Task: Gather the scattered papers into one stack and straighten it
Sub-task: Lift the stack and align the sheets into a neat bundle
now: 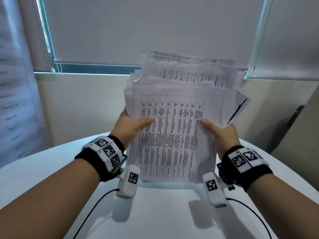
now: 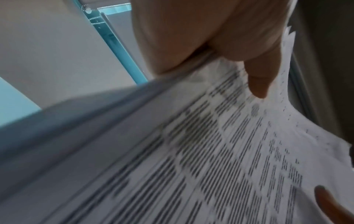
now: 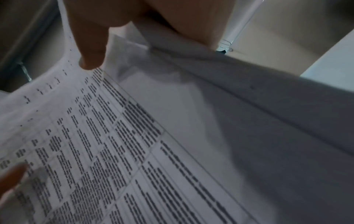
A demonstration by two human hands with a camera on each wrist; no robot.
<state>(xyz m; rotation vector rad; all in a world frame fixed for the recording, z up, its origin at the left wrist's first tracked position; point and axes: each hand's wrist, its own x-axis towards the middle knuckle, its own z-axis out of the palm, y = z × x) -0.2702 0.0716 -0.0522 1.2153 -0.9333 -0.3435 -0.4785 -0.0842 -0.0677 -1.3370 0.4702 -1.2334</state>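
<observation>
A thick stack of printed papers [image 1: 172, 135] with tables of text stands upright on its lower edge on the white round table [image 1: 43, 169]. Its upper sheets are uneven and fan out at different heights. My left hand [image 1: 131, 125] grips the stack's left side, thumb on the front sheet. My right hand [image 1: 217, 130] grips the right side the same way. In the left wrist view the left thumb [image 2: 258, 81] presses on the papers [image 2: 210, 151]. In the right wrist view the right thumb [image 3: 91, 50] lies on the papers [image 3: 134, 144].
A wall and a window with lowered roller blinds [image 1: 138, 31] rise behind the table. A printed sheet [image 1: 13, 83] hangs on the wall at left. A dark object [image 1: 296, 118] stands at the right. Cables [image 1: 96, 204] trail from the wrist cameras over the table.
</observation>
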